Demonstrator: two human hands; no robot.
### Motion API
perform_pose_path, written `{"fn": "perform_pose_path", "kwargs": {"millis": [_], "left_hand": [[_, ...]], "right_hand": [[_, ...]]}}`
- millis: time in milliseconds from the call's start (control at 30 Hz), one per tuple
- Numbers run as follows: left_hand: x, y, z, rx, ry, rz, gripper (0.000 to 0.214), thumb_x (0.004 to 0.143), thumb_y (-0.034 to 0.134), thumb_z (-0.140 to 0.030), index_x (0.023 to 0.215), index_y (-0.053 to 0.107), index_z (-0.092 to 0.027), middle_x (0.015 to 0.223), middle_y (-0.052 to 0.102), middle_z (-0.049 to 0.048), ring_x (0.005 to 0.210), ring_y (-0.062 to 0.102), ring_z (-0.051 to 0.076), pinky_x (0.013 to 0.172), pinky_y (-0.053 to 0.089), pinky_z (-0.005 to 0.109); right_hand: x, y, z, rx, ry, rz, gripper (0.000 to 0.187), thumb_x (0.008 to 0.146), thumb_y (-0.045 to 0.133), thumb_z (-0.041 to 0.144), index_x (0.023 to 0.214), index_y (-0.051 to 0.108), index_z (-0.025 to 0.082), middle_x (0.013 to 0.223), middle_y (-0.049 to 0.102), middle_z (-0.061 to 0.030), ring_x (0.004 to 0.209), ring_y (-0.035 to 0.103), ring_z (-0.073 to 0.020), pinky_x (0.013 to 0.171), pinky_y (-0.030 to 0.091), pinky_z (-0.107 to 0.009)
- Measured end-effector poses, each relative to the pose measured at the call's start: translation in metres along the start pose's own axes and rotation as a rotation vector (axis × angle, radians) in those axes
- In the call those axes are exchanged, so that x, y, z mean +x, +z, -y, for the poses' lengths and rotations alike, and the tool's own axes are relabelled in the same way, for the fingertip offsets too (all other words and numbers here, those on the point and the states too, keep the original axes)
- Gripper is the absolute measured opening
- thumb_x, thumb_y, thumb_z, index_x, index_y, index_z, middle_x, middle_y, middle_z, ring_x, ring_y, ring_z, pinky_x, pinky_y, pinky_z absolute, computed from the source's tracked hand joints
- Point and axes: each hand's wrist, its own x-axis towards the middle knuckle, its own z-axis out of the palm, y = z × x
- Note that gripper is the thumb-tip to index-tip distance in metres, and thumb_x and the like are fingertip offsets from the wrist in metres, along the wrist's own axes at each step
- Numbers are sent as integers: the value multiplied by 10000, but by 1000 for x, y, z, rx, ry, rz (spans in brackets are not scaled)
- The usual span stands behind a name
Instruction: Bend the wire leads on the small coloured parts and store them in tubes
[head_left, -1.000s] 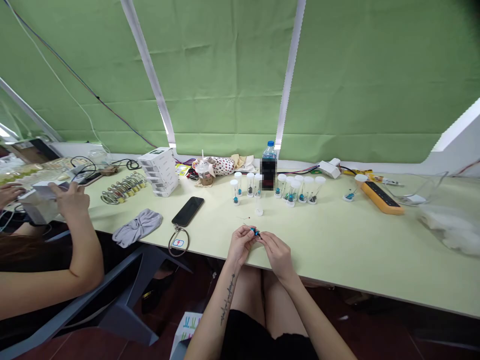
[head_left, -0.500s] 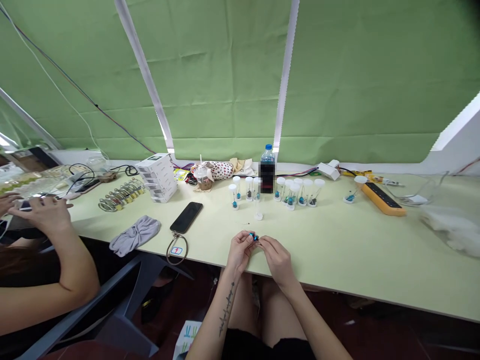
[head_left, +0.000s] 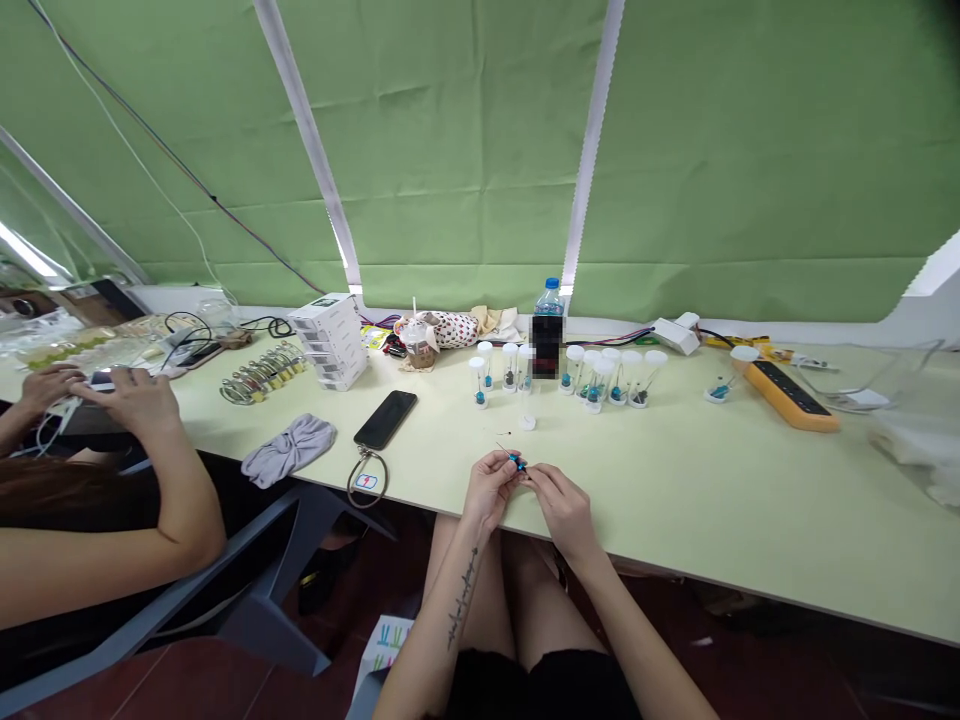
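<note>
Near the table's front edge, a small shiny blue piece (head_left: 517, 463) is pinched between the fingertips of my left hand (head_left: 489, 490). A thin dark wire or pin sticks up from it to the left. My right hand (head_left: 561, 508) has its fingers pressed together at the blue piece's right side; what they grip is too small to make out. Just beyond my hands lies a tiny dark-tipped pin (head_left: 508, 433). Behind it stands a clear tube (head_left: 528, 408) on a white base. Several more clear tubes (head_left: 598, 385) with white caps hold small blue or dark pieces.
A phone (head_left: 385, 419), a ring strap (head_left: 367, 492) and a grey cloth band (head_left: 289, 450) lie to the left. Farther back are white boxes (head_left: 330, 345), a drink cup (head_left: 420, 348) and a bottle (head_left: 547, 330). An orange power strip (head_left: 791, 396) lies right. Another person's hands (head_left: 135, 400) work at far left.
The view has shifted slightly, so things on the table appear a little farther right. Both my hands stay at the blue piece, and the thin wire or pin now shows above it.
</note>
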Motion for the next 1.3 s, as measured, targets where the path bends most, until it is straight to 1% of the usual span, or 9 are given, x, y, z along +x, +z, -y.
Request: {"fn": "perform_pose_path", "kwargs": {"millis": [167, 300, 467, 567, 667, 833, 1033, 1133, 1300], "left_hand": [[-2, 2, -2, 5, 16, -12, 319, 600, 803, -254, 846, 659, -109, 757, 668, 51, 617, 599, 96, 638, 471, 221], [-1, 3, -2, 3, 21, 15, 295, 616, 794, -237, 847, 662, -110, 744, 668, 47, 620, 597, 93, 648, 468, 219], [0, 5, -3, 12, 3, 26, 285, 616, 795, -237, 838, 662, -119, 751, 672, 46, 637, 605, 96, 671, 475, 222], [1, 5, -4, 11, -2, 14, 276, 619, 792, -232, 835, 660, -124, 766, 673, 45, 644, 608, 95, 670, 478, 218], [1, 4, -4, 5, 10, -3, 246, 632, 780, -211, 830, 658, -130, 771, 671, 42, 648, 607, 95, 662, 479, 215], [2, 4, -3, -4, 45, -32, 202, 658, 754, -175, 830, 657, -130, 773, 667, 41, 642, 594, 87, 646, 471, 203], [8, 2, -2, -26, 111, -122, 220, 654, 755, -183, 847, 657, -141, 761, 653, 30, 652, 590, 89, 653, 470, 202], [13, 2, -4, -35, 119, -167, 236, 639, 767, -188, 843, 656, -148, 786, 653, 27, 689, 598, 92, 680, 474, 201], [16, 4, -9, -44, 76, -135, 217, 638, 767, -184, 821, 657, -147, 804, 659, 32, 718, 602, 96, 705, 469, 202]], "right_hand": [[1, 1, 0, -9, 8, 19, 215, 924, 428, 230, 974, 633, 189, 906, 648, -78, 835, 642, -173, 770, 546, -304], [2, 0, 0, 2, -2, 12, 203, 925, 431, 230, 986, 620, 187, 909, 649, -77, 832, 646, -170, 757, 550, -292], [3, -1, 0, 0, 17, -39, 203, 921, 442, 247, 1015, 611, 186, 886, 669, -74, 795, 660, -168, 729, 555, -287], [3, 0, 0, -2, 39, -67, 171, 914, 461, 246, 999, 597, 185, 867, 678, -64, 778, 663, -166, 703, 554, -284], [3, 3, -1, 4, 43, -44, 144, 918, 454, 221, 972, 585, 194, 859, 677, -55, 774, 663, -164, 689, 550, -281], [3, 7, -3, 16, 52, -22, 118, 908, 480, 207, 984, 568, 194, 881, 675, -54, 804, 660, -166, 735, 552, -290], [12, 14, 2, 5, 74, -2, 175, 917, 454, 204, 1065, 547, 194, 959, 665, -73, 859, 655, -178, 776, 552, -312], [17, 19, 4, -3, 81, 4, 220, 927, 414, 195, 1105, 543, 192, 997, 661, -87, 894, 654, -188, 797, 549, -328], [19, 23, 3, -39, 78, -14, 236, 935, 388, 197, 1092, 564, 189, 988, 673, -90, 873, 665, -184, 782, 554, -317]]}}
